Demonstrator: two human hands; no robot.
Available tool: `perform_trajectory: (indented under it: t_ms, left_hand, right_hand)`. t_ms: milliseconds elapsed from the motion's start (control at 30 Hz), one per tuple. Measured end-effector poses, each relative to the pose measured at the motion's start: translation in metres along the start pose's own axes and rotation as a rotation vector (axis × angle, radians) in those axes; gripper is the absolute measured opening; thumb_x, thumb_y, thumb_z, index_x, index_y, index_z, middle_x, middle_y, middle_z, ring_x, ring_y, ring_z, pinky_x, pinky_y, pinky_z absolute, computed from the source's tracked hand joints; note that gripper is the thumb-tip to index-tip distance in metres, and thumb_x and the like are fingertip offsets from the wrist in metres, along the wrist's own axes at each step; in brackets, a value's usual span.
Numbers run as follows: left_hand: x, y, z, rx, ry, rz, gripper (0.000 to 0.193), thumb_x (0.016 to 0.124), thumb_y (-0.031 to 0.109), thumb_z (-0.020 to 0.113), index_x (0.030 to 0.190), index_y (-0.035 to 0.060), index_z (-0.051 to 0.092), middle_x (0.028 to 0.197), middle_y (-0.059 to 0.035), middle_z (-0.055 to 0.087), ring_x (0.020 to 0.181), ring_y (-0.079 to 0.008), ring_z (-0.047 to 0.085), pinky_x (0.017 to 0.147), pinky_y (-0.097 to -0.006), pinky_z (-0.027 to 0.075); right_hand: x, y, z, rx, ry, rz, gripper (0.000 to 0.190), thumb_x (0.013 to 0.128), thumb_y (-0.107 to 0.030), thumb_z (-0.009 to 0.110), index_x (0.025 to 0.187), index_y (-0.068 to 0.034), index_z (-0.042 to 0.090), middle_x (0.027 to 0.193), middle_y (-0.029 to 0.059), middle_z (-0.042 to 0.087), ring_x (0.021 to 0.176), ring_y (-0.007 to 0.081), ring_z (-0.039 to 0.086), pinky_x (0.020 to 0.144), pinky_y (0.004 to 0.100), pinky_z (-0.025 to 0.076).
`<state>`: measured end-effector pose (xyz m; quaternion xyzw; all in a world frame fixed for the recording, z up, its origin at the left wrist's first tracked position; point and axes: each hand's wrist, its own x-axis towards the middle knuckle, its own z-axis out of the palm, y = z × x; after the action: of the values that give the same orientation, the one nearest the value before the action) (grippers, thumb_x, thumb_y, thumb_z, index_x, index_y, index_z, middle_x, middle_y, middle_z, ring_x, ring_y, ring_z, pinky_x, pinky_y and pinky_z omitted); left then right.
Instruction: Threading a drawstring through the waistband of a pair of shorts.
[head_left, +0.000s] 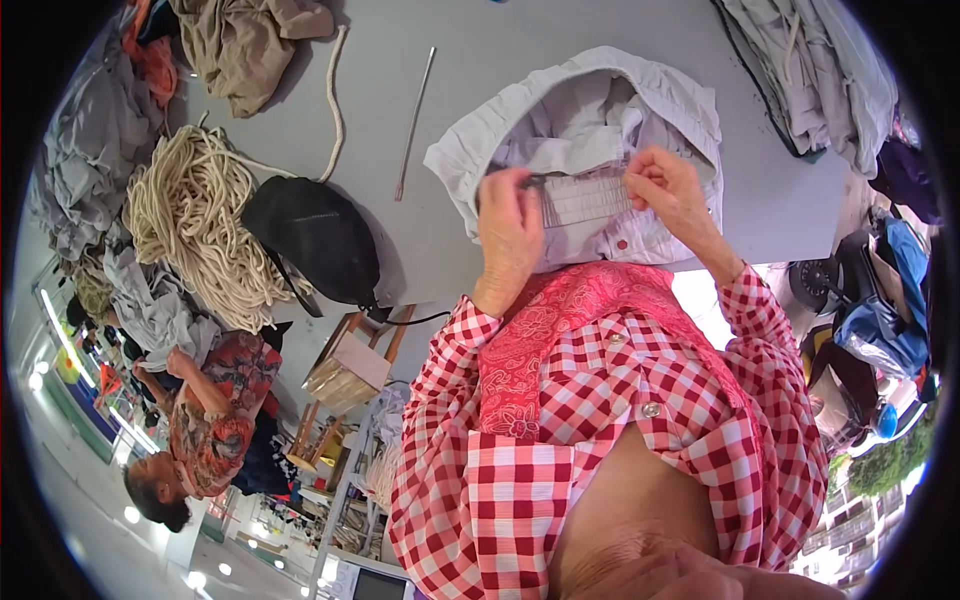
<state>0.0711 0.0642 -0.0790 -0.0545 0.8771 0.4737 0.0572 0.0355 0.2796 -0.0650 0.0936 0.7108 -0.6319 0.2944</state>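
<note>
Pale grey garment (660, 90) with a gathered elastic waistband (585, 201) lies on the table before me, its waist opening spread wide. The fingers of my left hand (512, 217), slightly blurred, are bent over the left end of the near waistband; a small dark thing shows by the fingertips, too blurred to name. My right hand (667, 187) pinches the same band at its right end, thumb against fingers. A red button or snap (622, 244) shows on the cloth below it. A thin metal rod (417, 120) lies left of the garment, apart from both hands.
On the grey table (390, 247) at left are a black pouch (315, 225), a heap of cream cord (195, 217) and brown cloth (232, 45). Grey garments (817, 67) are stacked at the right. A co-worker (210, 420) handles grey cloth beyond the left side; a wooden stool (349, 367) stands nearby.
</note>
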Motion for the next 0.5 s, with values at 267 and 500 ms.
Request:
perform_trajectory:
  t_ms: [267, 500]
  left_hand:
    - [0.023, -0.015, 0.002, 0.058, 0.092, -0.152, 0.021, 0.082, 0.006, 0.048, 0.1, -0.0046, 0.047, 0.087, -0.0211, 0.054, 0.076, -0.0355, 0.053, 0.071, -0.0414, 0.041]
    - [0.024, -0.022, -0.002, 0.097, 0.11, -0.167, 0.009, 0.081, 0.007, 0.053, 0.083, -0.0013, 0.052, 0.069, -0.0199, 0.057, 0.064, -0.0377, 0.055, 0.057, -0.042, 0.042]
  right_hand:
    - [0.008, -0.037, 0.011, -0.178, 0.099, -0.109, 0.009, 0.083, -0.008, 0.054, 0.091, -0.005, 0.054, 0.061, -0.0006, 0.049, 0.054, 0.0042, 0.043, 0.048, 0.0182, 0.035]
    - [0.089, -0.072, 0.021, -0.821, 0.055, -0.685, 0.014, 0.082, -0.017, 0.054, 0.089, -0.005, 0.058, 0.07, 0.011, 0.058, 0.056, 0.0218, 0.055, 0.052, 0.0286, 0.042]
